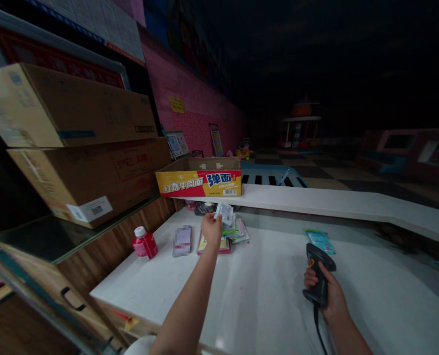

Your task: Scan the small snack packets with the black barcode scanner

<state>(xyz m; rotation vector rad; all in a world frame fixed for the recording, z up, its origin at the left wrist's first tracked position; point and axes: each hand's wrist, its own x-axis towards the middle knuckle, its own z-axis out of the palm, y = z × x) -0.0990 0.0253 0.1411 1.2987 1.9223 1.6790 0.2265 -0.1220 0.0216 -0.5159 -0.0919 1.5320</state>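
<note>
Gripping a black barcode scanner (pixel 320 273) by its handle, the right hand (pixel 324 291) sits over the near right part of the white bench (pixel 271 296), fingers closed round the grip and the scanner head pointing toward the far edge. A cable runs from the handle's base down toward the near edge. Just beyond the scanner head, a teal packet (pixel 320 240) lies flat on the bench, apart from the scanner.

The left hand (pixel 212 228) is extended toward the far left part of the bench and pinches a small pale sachet (pixel 224 213) between thumb and fingers, raised above a loose pile of flat packets (pixel 228 236). That pile rests near the bench's far edge, directly below the raised shelf (pixel 333 202) that runs along the back.

Left of the pile lies a flat item (pixel 183 240), its face blurred and unreadable. Further left, close to the bench's left edge, a small red bottle (pixel 144 244) with a white cap stands upright. On the left end of the raised shelf sits an open yellow and red carton (pixel 199 177) with printed lettering. Two large brown cardboard boxes (pixel 89 148) are stacked on a glass-topped surface at the left. The room beyond is dark.
</note>
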